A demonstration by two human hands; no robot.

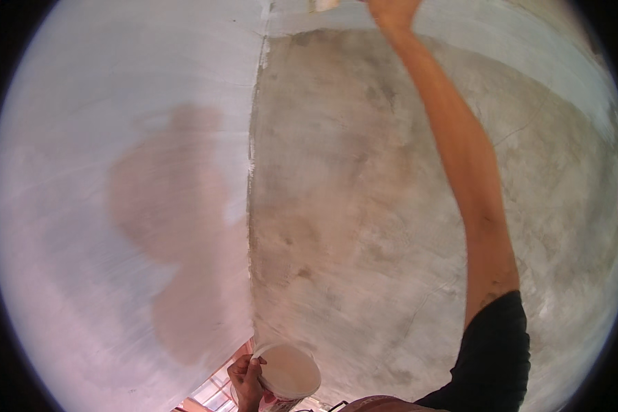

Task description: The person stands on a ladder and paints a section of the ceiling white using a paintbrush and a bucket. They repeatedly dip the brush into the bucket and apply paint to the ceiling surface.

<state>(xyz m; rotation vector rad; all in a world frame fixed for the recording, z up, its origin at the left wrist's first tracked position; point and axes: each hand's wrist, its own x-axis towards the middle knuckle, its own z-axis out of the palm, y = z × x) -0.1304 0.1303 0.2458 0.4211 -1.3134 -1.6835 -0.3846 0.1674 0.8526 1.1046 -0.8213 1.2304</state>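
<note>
My right arm reaches up across the view, and my right hand (393, 14) is closed at the top edge, partly cut off. Beside it is a pale tool (323, 5), probably a brush, mostly out of frame, at the top of the grey plastered wall (350, 172). Low in the view, my left hand (247, 378) grips the rim of a white bucket (288, 367) that holds a pale liquid. The bucket is tilted toward the camera.
A pale painted surface (62, 206), carrying a shadow, fills the left and meets the grey surface along a rough vertical line. A pale band (529, 55) runs along the top right. A barred opening (213, 391) shows at the bottom.
</note>
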